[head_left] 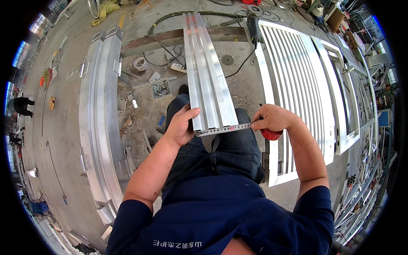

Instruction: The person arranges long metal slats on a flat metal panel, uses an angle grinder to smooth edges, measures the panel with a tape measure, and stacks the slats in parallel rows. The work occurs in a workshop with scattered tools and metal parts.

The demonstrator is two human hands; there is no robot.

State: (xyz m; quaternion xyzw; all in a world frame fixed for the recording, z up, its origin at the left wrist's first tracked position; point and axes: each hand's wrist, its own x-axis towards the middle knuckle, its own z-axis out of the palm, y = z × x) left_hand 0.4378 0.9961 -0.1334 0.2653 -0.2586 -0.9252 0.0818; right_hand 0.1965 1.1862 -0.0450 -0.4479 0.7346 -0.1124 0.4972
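Observation:
A long ribbed aluminium profile (212,80) stretches away from my lap, its near end above my thighs. My left hand (182,124) is closed on the near left corner, thumb on top; its other fingers are partly hidden. Across the near end lies the pulled-out blade of a tape measure (225,129), its tip beside my left fingers. My right hand (274,118) grips the tape measure just past the right corner, pinching the blade there. The red case (272,134) shows below that hand.
Stacked aluminium profiles (106,85) stand at left, a white slatted panel (293,85) at right. A brown beam (165,38) crosses under the profile's far end. An angle grinder (253,27) rests on it, cord trailing. Screws fill a small tray (161,89). A person (21,106) is at far left.

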